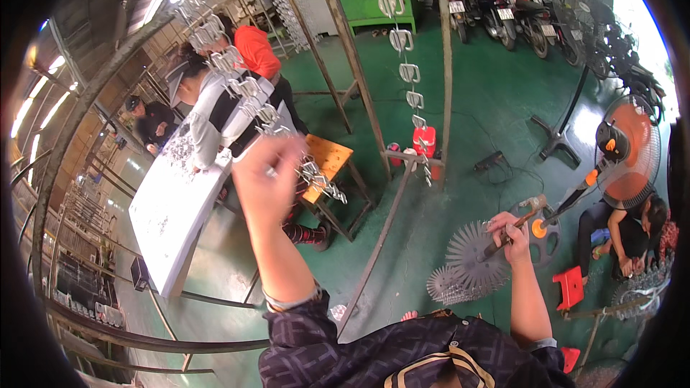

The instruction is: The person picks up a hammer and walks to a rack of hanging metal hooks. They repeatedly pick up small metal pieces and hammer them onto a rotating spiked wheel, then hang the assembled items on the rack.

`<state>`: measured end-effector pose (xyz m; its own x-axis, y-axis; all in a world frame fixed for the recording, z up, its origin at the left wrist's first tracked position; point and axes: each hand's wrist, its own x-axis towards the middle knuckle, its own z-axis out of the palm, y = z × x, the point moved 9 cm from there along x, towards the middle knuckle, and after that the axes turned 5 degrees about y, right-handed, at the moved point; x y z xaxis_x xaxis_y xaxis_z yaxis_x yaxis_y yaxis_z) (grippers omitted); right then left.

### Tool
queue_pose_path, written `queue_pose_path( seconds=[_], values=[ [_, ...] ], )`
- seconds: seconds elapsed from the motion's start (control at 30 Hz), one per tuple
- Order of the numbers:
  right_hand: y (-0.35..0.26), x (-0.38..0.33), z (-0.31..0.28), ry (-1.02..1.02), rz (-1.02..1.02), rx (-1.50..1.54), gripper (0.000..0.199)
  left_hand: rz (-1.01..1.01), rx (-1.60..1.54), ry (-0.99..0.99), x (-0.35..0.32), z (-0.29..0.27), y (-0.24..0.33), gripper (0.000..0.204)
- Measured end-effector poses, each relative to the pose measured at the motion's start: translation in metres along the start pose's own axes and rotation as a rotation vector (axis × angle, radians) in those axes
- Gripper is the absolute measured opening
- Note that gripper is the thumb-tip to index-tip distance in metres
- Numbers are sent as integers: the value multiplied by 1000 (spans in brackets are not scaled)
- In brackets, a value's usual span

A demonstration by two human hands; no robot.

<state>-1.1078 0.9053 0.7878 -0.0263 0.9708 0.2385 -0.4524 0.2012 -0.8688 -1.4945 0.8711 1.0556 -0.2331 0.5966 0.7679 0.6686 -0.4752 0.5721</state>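
Observation:
My left hand (pixel 267 176) is raised in front of a slanting strand of linked metal clips (pixel 244 88). Motion blurs its fingers, so I cannot tell whether they hold anything. The strand passes behind this hand and comes out below it, over a wooden stool. My right hand (pixel 512 238) is closed round the handle of what looks like a hammer (pixel 532 203), its brownish head up and to the right. Beside that hand, a grey spiked disc (pixel 474 259) shows behind the handle. A second strand of metal clips (pixel 409 73) hangs straight down between the posts.
A white table (pixel 154 244) with small metal parts is at left, with people working round it. A metal bar (pixel 381 241) runs toward me. A wooden stool (pixel 329 162) stands ahead. At right are a fan (pixel 631 151), a red stool (pixel 570 287) and a crouching person (pixel 619 233).

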Motion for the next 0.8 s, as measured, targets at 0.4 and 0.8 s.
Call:
queue_pose_path(
  seconds=[0.4, 0.8],
  values=[
    [3, -10, -8, 34, 34, -41, 36, 177, 864, 676, 191, -56, 63, 48],
    [3, -11, -10, -19, 64, -51, 24, 115, 1196, 464, 280, -79, -9, 40]
  ],
)
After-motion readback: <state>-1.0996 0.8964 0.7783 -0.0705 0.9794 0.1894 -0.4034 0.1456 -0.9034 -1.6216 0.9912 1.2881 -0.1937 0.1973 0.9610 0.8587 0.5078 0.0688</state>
